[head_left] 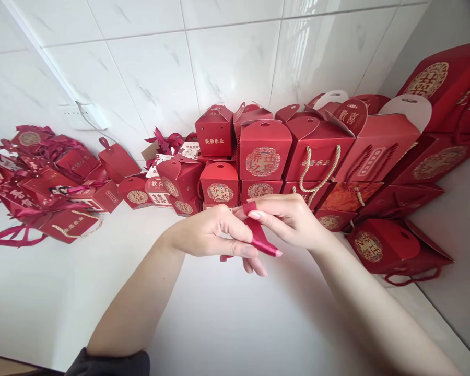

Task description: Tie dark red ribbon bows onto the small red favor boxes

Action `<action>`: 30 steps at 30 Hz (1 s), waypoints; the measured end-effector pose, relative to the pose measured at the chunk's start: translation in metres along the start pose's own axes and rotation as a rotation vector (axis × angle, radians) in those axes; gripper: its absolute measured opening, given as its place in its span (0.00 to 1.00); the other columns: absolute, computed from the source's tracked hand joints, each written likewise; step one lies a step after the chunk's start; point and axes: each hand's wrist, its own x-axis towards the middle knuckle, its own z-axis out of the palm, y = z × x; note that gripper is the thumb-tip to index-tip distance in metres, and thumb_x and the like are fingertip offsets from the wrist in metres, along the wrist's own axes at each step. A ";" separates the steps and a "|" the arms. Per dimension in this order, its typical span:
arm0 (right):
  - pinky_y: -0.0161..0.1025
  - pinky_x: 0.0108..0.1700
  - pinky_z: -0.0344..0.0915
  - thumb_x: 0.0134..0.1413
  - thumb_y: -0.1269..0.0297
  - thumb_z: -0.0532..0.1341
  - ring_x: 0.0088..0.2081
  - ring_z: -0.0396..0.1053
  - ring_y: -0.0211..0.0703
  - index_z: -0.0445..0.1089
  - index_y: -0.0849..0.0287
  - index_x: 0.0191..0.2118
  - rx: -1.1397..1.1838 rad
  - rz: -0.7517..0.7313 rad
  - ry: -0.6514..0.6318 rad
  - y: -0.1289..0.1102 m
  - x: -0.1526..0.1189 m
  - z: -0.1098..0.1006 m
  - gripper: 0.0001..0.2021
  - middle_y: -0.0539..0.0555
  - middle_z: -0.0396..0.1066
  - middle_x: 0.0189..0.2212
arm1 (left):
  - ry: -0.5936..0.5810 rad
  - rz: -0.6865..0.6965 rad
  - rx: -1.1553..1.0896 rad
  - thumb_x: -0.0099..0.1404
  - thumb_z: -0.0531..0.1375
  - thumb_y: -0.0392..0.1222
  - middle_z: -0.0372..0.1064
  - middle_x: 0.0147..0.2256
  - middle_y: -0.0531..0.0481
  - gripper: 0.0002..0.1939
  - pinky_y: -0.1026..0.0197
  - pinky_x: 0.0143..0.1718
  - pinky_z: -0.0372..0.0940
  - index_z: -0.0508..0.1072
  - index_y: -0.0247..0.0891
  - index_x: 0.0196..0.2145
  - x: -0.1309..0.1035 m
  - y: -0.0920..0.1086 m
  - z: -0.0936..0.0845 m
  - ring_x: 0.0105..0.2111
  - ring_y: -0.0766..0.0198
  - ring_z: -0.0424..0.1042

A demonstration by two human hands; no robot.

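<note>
Head view, both hands [254,232] meeting above white table [219,324], fingers bent, pinching red ribbon [260,239] wrapped around them.

So the boxes at right of frame [265,151] are deep red with round gold medallions, and one low in that stack [347,196] goes orange-red, kinda mottled. Ribbon in the middle [263,241] is shiny crimson. Wall tiles up top [235,57] are white with faint grey veining.

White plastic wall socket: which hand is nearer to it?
Left: the left hand is below and to the right of the socket; the right hand is farther right.
</note>
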 end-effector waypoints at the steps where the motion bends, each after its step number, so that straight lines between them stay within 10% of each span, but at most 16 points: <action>1: 0.36 0.35 0.66 0.67 0.55 0.52 0.32 0.71 0.40 0.75 0.58 0.33 -0.013 -0.025 0.000 -0.002 0.000 0.000 0.19 0.53 0.75 0.28 | -0.001 0.008 -0.020 0.66 0.59 0.45 0.80 0.37 0.39 0.13 0.64 0.28 0.72 0.81 0.35 0.40 0.000 -0.001 0.001 0.33 0.59 0.78; 10: 0.37 0.33 0.60 0.67 0.61 0.51 0.27 0.62 0.39 0.67 0.58 0.27 -0.133 -0.081 0.015 -0.011 0.000 -0.011 0.17 0.51 0.64 0.22 | 0.092 0.045 -0.301 0.67 0.57 0.43 0.79 0.34 0.37 0.14 0.61 0.27 0.73 0.79 0.30 0.38 0.004 0.001 0.006 0.24 0.60 0.77; 22: 0.39 0.42 0.70 0.62 0.59 0.60 0.37 0.73 0.42 0.75 0.61 0.43 0.399 0.252 -0.206 -0.019 -0.003 -0.032 0.12 0.54 0.76 0.35 | 0.185 0.090 -0.356 0.66 0.59 0.37 0.80 0.32 0.42 0.07 0.65 0.25 0.71 0.74 0.32 0.40 0.002 0.005 0.006 0.24 0.62 0.77; 30: 0.36 0.35 0.66 0.64 0.58 0.57 0.31 0.69 0.38 0.75 0.61 0.31 0.281 0.279 -0.262 -0.027 -0.002 -0.037 0.15 0.50 0.75 0.29 | 0.266 0.044 -0.184 0.70 0.54 0.40 0.79 0.31 0.46 0.22 0.65 0.22 0.67 0.64 0.37 0.60 0.010 0.003 0.011 0.19 0.67 0.73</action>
